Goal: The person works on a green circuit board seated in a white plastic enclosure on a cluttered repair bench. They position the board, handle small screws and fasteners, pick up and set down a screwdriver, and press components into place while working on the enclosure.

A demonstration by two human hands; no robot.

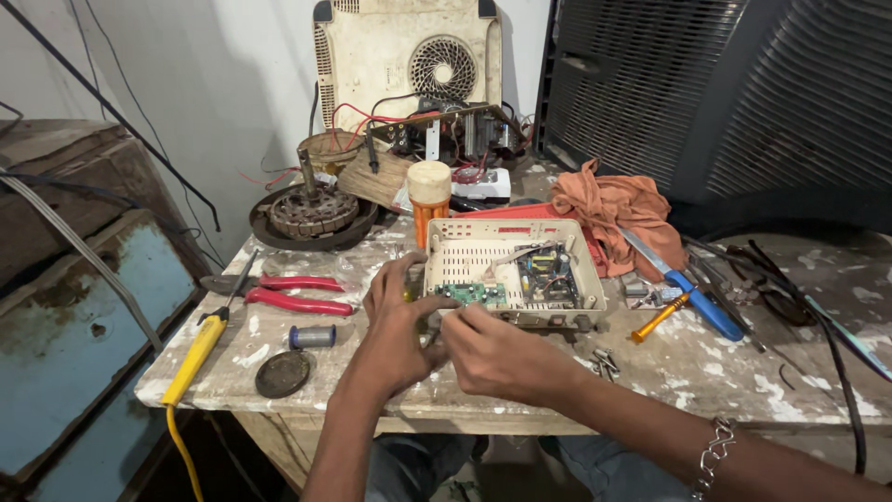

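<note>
Here, left hand (398, 321) grips open casing (514, 271) at 9 o'clock | right hand (497, 355) pinches green circuit board (472, 294) at 6 o'clock | worktop (706, 363)

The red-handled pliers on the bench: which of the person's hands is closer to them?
Left. The left hand rests just right of the red-handled pliers, at the open casing's left edge. The right hand is farther right, at the casing's front.

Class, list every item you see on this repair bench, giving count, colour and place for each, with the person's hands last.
open casing: one, cream, bench centre
green board: one, inside casing, front
pliers: one, red handles, left
soldering iron: one, yellow, left edge
solder spool: one, grey, left
cloth: one, orange, right
screwdriver: one, blue handle, right
motor winding: one, dark, rear left
left hand: beside casing
right hand: fingers at green board
</note>
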